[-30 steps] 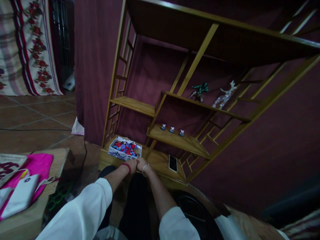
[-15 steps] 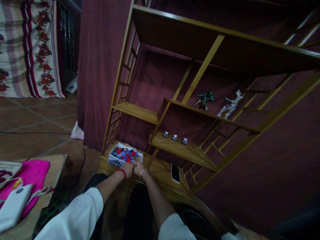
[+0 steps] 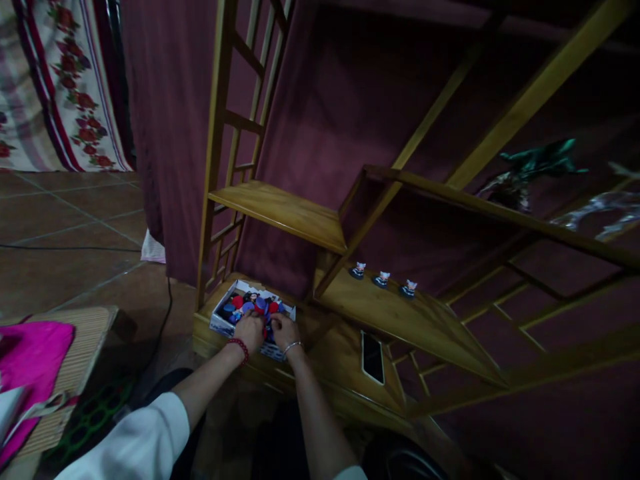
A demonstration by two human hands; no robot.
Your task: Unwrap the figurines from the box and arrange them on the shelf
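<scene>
A small open cardboard box (image 3: 217,323) with a printed outside stands on the lowest board of the wooden shelf. It is filled with small toy figures (image 3: 249,307) on round red, blue and purple bases. My left hand (image 3: 251,331), with a red bead bracelet at the wrist, reaches over the front of the box, fingers bent down among the pieces. Beside it my right hand (image 3: 286,332), wearing a silver bangle, has its fingers pinched at the box's right end. Whatever lies between the fingers of either hand is too small and dark to make out.
Three small figures (image 3: 382,279) stand in a row on a middle shelf board (image 3: 420,320). A phone (image 3: 373,358) lies on the lowest board. Green and clear ornaments (image 3: 540,167) sit higher at the right. At the left is a low table (image 3: 95,340) with pink cloth (image 3: 45,360).
My view has moved closer to the shelf. Both hands, close together at the box's front edge before, are now apart, with their fingers reaching in among the figures.
</scene>
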